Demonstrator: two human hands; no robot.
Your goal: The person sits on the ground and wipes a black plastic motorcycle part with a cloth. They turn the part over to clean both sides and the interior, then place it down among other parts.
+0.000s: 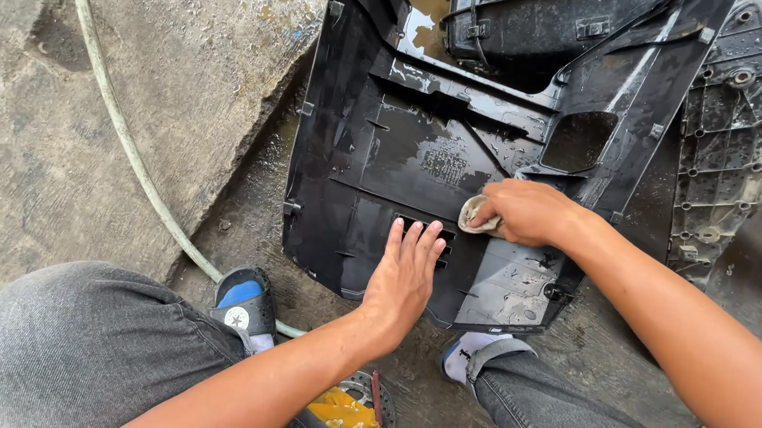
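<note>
Item: black plastic panel, large, moulded, ribbed on its inner face; laid flat on the wet concrete ground with the inner face upward, so that the ribs and recesses are exposed to the hands; surface is seen to be wet and streaked with pale residue.

Item: left hand; laid flat, fingers extended and close together, over a slotted vent near the lower edge of the panel; nothing is held in its grip; the panel appears to be pressed down and steadied by it, so that it does not slide.

Item: right hand; grip is closed round a small pale cloth, bunched, pressed against the panel just right of the vent; the cloth is judged to be held balled so that pressure is brought onto one patch.

Item: second grey plastic part, studded with screw bosses, lying beside and partly under the panel at the right.

Item: pale hose, run across the concrete at the left, ending near the feet.

Item: grey trousered knees, sandalled foot and socked foot, placed close to the panel's lower edge in a crouch; a yellow object is seen between the legs, its kind not discernible.
</note>
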